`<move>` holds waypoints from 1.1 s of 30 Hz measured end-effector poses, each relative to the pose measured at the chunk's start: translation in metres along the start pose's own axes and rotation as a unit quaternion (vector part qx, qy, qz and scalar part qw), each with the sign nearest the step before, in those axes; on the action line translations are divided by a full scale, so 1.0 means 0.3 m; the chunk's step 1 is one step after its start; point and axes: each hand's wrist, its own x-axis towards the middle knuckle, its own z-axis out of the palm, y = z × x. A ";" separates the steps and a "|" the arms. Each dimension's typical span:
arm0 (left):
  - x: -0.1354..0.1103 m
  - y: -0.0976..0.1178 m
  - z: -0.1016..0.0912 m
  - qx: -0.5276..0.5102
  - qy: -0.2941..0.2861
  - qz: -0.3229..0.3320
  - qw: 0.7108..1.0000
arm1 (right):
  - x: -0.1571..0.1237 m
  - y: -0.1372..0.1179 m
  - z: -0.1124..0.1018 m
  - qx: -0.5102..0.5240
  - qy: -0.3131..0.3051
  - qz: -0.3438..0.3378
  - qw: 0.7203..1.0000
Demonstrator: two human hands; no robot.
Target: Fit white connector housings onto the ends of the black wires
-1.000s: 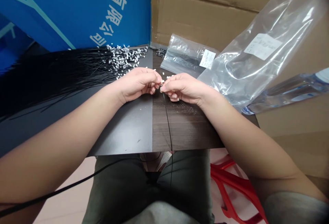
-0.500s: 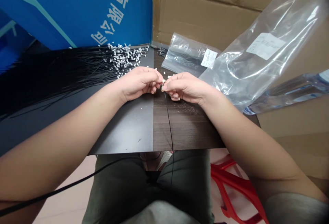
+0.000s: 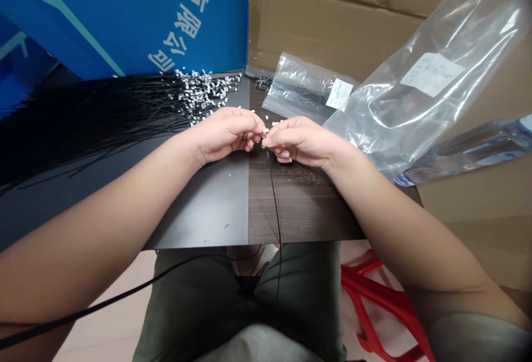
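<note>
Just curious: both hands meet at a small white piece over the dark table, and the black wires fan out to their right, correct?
No: the head view shows the black wires fanning out to the left of the hands, not the right. The left hand and right hand do meet at a small white piece over the dark table.

Bare forearms (image 3: 103,229), a grey sleeve (image 3: 477,340) on the right arm, olive-green trousers (image 3: 195,301), perhaps a pale shoe (image 3: 251,256)

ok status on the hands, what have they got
Left hand and right hand pinching together at centre. Small white connector between fingertips, black wire running down past table edge. Clear plastic bag just beyond right hand.
</note>
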 end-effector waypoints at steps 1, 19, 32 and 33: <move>0.000 0.001 0.001 0.001 0.002 0.000 1.000 | 0.000 0.000 0.000 0.000 -0.001 0.000 1.000; 0.001 0.002 0.000 0.017 0.005 -0.001 1.000 | 0.003 0.004 -0.002 -0.004 -0.010 -0.006 1.000; 0.003 -0.005 -0.010 0.002 -0.009 0.004 1.000 | 0.004 0.003 -0.003 0.000 -0.010 -0.008 1.000; 0.003 -0.005 -0.010 0.001 -0.010 0.004 1.000 | 0.004 0.002 -0.002 0.001 -0.011 -0.009 1.000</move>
